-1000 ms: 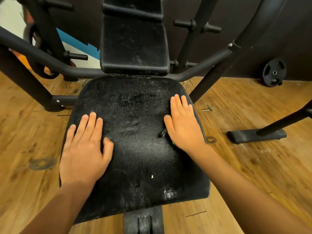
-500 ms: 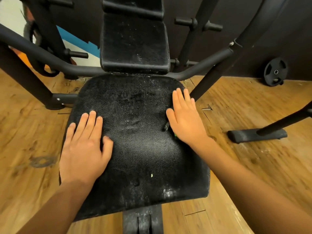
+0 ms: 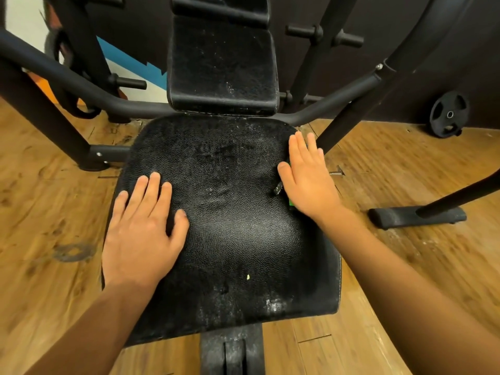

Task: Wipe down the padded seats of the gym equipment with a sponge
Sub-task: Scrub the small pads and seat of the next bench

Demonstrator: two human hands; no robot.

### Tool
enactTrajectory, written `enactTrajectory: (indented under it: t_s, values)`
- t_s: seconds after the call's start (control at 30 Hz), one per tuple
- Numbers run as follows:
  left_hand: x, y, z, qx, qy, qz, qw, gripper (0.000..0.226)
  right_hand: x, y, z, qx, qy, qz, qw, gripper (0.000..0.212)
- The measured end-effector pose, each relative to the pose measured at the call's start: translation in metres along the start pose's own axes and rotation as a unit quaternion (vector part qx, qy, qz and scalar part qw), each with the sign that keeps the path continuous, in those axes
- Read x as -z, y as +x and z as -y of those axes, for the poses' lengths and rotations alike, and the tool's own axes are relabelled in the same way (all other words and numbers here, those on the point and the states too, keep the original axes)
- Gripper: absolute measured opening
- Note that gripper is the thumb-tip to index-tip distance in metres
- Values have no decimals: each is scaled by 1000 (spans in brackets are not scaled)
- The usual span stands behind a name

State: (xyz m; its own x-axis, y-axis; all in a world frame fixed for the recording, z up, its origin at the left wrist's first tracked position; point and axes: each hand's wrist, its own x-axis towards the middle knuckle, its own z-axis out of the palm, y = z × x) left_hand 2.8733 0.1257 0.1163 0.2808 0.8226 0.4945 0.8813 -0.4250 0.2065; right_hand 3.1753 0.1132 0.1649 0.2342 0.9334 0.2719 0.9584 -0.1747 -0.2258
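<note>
A black padded seat (image 3: 232,239) fills the middle of the head view, dusty with white specks near its front edge. Behind it stands a black padded backrest (image 3: 221,66). My left hand (image 3: 140,234) lies flat on the seat's left side, fingers straight. My right hand (image 3: 305,180) presses flat near the seat's right edge. Under its palm a sponge (image 3: 291,203) is almost hidden; only a green sliver and a dark corner show.
Black steel frame tubes (image 3: 81,85) curve round the seat at left and right (image 3: 349,125). A frame foot (image 3: 416,216) lies on the wooden floor at right. A weight plate (image 3: 449,115) leans on the dark back wall.
My right hand has slid forward along the seat's right edge toward the backrest, with the sponge under it. My left hand has stayed where it was.
</note>
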Motion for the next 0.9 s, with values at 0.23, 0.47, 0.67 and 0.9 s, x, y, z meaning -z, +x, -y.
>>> enactTrajectory:
  t_s: [0.23,0.47,0.67,0.9]
  values:
    - [-1,0,0,-4,4,-7,1000,58,-5,-85,3,15,-16,1,1000,65]
    - [-1,0,1,-5,6,-21,1000,57,3,-33,-2,34,-22,12,999,63]
    - [-1,0,0,-5,4,-22,1000,57,10,71,7,30,-27,9,999,62]
    - [-1,0,1,-5,3,-20,1000,57,8,71,13,30,-11,0,999,64]
